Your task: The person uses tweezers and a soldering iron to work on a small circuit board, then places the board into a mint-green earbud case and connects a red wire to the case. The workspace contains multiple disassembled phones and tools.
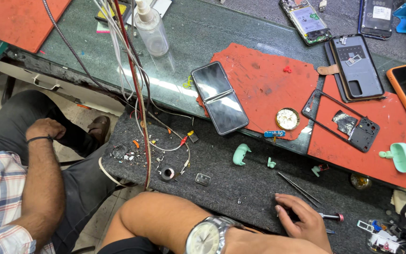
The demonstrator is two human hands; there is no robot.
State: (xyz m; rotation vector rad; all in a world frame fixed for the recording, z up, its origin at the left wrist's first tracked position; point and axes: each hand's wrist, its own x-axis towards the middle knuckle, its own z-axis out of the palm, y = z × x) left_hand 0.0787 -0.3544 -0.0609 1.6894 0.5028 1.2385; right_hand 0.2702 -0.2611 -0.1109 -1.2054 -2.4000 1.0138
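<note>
L forearm bare, no sleeve down to wrist. Silver wristwatch [206, 236] on L wrist: round pale dial, metal case w/ metal link band. L hand [305, 221] has no glove, no rings visible. Dark garment edge [128, 246] shows by elbow, bottom of frame.

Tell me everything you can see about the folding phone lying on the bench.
The folding phone lies opened flat, both dark glossy screen halves facing up, a hinge line across its middle. It is slim with rounded corners and sits slantwise, its lower half on the red mat, its upper half on the glass top. No hand touches it.
</note>
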